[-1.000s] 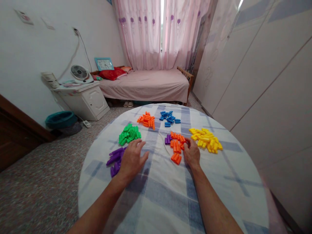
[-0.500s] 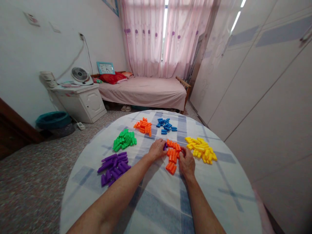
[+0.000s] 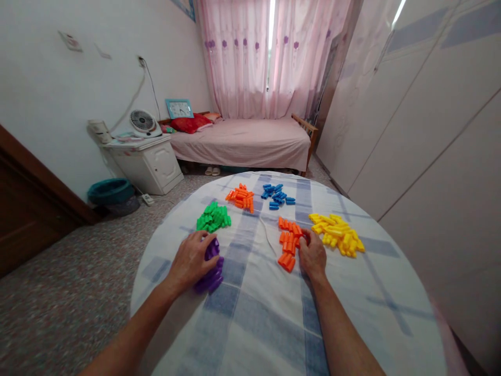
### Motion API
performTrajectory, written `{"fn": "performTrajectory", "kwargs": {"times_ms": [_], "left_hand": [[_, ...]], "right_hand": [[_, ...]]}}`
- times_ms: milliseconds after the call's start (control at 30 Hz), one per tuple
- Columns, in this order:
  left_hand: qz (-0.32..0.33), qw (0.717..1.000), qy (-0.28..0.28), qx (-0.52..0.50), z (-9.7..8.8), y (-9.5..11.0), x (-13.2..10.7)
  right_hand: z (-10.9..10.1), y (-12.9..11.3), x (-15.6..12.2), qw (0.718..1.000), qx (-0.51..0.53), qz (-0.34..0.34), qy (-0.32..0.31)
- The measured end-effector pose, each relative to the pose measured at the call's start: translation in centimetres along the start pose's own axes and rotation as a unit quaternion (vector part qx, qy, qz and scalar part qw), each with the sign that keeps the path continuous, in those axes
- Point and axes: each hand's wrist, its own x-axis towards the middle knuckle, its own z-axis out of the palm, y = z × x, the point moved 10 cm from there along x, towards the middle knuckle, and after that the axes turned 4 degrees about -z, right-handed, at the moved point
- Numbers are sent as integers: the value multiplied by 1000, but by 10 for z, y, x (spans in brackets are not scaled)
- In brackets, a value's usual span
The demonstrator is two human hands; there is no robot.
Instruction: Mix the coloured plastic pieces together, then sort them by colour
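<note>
My left hand [image 3: 192, 261] is over a pile of purple tapered plastic pieces [image 3: 213, 277], its thumb and forefinger curled around some of them. The palm hides part of this pile. Small orange tapered pieces [image 3: 288, 243] lie side by side in short rows near the table's middle. At their right edge, the curled fingers of my right hand [image 3: 314, 257] press against the upper orange pieces. Its fingertips are partly hidden. To the right of that hand is a pile of yellow pieces [image 3: 338, 235]. Green pieces [image 3: 214, 216] lie just beyond my left hand.
Farther back on the round table [image 3: 262, 324] are another orange pile [image 3: 241, 198] and scattered blue pieces [image 3: 277, 196]. Beyond the table stand a bed [image 3: 250, 138] and a white cabinet [image 3: 164, 167] with a fan [image 3: 143, 122]. A wardrobe [image 3: 438, 130] lines the right side.
My left hand has moved left from the orange rows to the purple pile. The purple seen by the rows earlier is gone from there. My right hand stays beside the orange pieces.
</note>
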Motion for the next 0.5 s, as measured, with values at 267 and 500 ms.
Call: {"fn": "performTrajectory", "kwargs": {"times_ms": [267,500], "left_hand": [[-52,998,20,6,4,-17,-12],[-26,997,65,-46,-6,23,-1]], "right_hand": [[-1,-1,0,1000,3,-2,-2],[5,-7,-1,999,27,-21,-21]]}}
